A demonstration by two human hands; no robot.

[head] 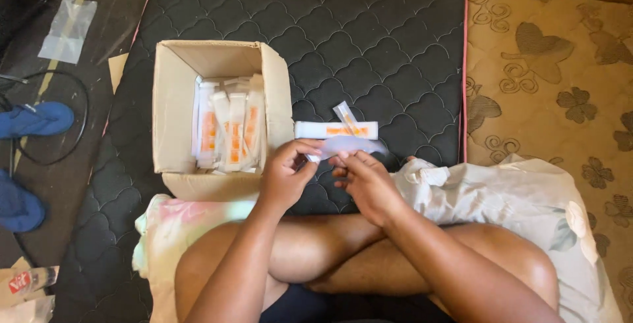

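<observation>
Both hands (287, 178) (366, 184) pinch a clear sleeve (346, 145) by its near edge – light, limp, likely slippery – right of the box (173, 99)

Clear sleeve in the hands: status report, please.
Left hand and right hand both grip the clear plastic sleeve. Packed white-orange sachets lie just beyond. Nothing blocking.

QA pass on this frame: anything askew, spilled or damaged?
Nothing spilled or damaged. Minor: on the black mattress, one small sachet lies skewed across the flat white-and-orange packet. The packets in the cardboard box lean unevenly. Both hands, left hand and right hand, hold a clear wrapper.
</observation>
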